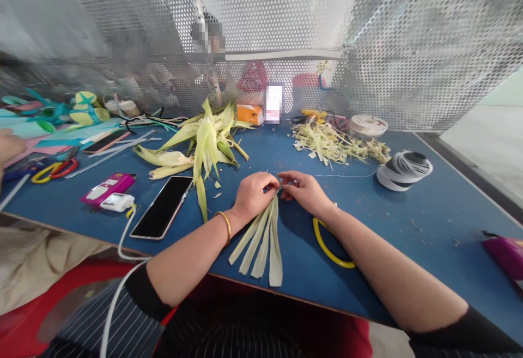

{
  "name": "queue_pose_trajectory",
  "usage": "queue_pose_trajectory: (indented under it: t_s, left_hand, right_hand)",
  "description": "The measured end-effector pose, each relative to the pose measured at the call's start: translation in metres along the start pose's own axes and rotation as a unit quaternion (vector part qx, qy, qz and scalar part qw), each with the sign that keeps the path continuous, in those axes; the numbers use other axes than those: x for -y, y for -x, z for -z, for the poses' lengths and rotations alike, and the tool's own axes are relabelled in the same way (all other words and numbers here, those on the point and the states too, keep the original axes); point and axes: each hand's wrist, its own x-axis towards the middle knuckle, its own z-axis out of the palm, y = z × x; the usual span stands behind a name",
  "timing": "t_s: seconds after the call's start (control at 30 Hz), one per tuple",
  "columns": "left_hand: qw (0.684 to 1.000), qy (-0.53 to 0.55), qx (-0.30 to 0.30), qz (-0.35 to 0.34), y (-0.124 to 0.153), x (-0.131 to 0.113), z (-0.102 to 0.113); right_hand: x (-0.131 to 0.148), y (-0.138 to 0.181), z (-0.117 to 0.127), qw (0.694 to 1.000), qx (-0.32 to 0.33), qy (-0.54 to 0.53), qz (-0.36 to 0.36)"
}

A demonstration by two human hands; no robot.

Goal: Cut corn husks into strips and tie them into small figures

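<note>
Several pale green corn husk strips point(265, 243) fan out towards the table's front edge, gathered at their upper ends. My left hand point(254, 194) is closed around that gathered end. Close beside it, my right hand point(304, 189) has its thumb and fingers pinched at the tip of the bundle; what exactly they grip is too small to make out. A thin thread runs over the table towards the spool of black and white thread point(404, 171) on the right. Partly under my right forearm lies a yellow scissors handle point(327, 246).
Corn husks point(208, 134) lie in a pile at the back left, shredded husk scraps point(321, 140) at the back right. A phone point(163, 208), a purple box point(108, 189) and red-yellow scissors point(55, 171) are to the left. A perforated metal screen point(281, 9) bounds the blue table.
</note>
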Motion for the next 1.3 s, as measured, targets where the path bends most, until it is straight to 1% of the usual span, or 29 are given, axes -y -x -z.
queue_pose_trajectory:
  t_s: [0.07,0.13,0.3,0.4,0.5,0.57,0.63,0.7,0.83,0.9,0.97,1.03,1.07,1.13,1.17,1.23,1.3]
  left_hand:
    - [1.0,0.004,0.001,0.011,0.0,0.0,0.0]
    - [1.0,0.008,0.003,0.019,0.0,0.0,0.0]
    - [0.998,0.029,0.012,0.056,-0.001,-0.002,0.002]
    - [0.993,0.069,0.033,0.088,-0.001,-0.001,0.004]
    - [0.983,0.122,0.05,0.132,-0.002,0.002,0.006]
    - [0.978,0.131,0.052,0.152,-0.003,0.004,0.007]
    - [0.979,0.115,0.05,0.16,-0.004,0.006,0.007]
    - [0.982,0.077,0.051,0.164,-0.005,0.008,0.008]
    - [0.978,-0.054,0.073,0.186,-0.006,0.01,0.011]
    - [0.971,-0.105,0.097,0.19,-0.006,0.011,0.011]
    - [0.967,-0.129,0.116,0.186,-0.005,0.011,0.011]
    - [0.966,-0.134,0.122,0.183,-0.005,0.01,0.011]
    - [0.966,-0.132,0.124,0.185,-0.005,0.01,0.011]
    - [0.965,-0.126,0.127,0.193,-0.005,0.009,0.01]
    - [0.964,-0.123,0.128,0.197,-0.005,0.008,0.01]
    - [0.964,-0.113,0.125,0.204,-0.005,0.008,0.01]
    - [0.967,-0.087,0.111,0.213,-0.005,0.008,0.009]
  right_hand:
    - [0.0,0.002,0.0,0.998,0.012,0.059,0.032]
    - [0.0,0.004,0.001,0.989,0.005,0.129,0.066]
    - [0.005,0.009,0.002,0.947,-0.001,0.289,0.14]
    - [0.009,0.011,0.004,0.926,0.02,0.348,0.148]
    - [0.011,0.013,0.006,0.91,0.034,0.385,0.154]
    - [0.011,0.013,0.008,0.9,0.037,0.404,0.156]
    - [0.012,0.014,0.01,0.892,0.043,0.424,0.149]
    - [0.014,0.014,0.012,0.881,0.059,0.448,0.137]
    - [0.02,0.016,0.018,0.851,0.12,0.495,0.125]
    - [0.023,0.017,0.021,0.844,0.139,0.502,0.126]
    - [0.025,0.018,0.023,0.853,0.139,0.488,0.124]
    - [0.026,0.018,0.024,0.883,0.132,0.433,0.125]
    - [0.025,0.017,0.023,0.904,0.132,0.384,0.13]
    - [0.023,0.016,0.02,0.947,0.14,0.252,0.14]
    - [0.021,0.015,0.018,0.962,0.151,0.182,0.137]
    - [0.018,0.013,0.014,0.975,0.18,0.073,0.104]
    - [0.013,0.012,0.011,0.977,0.202,0.025,0.06]
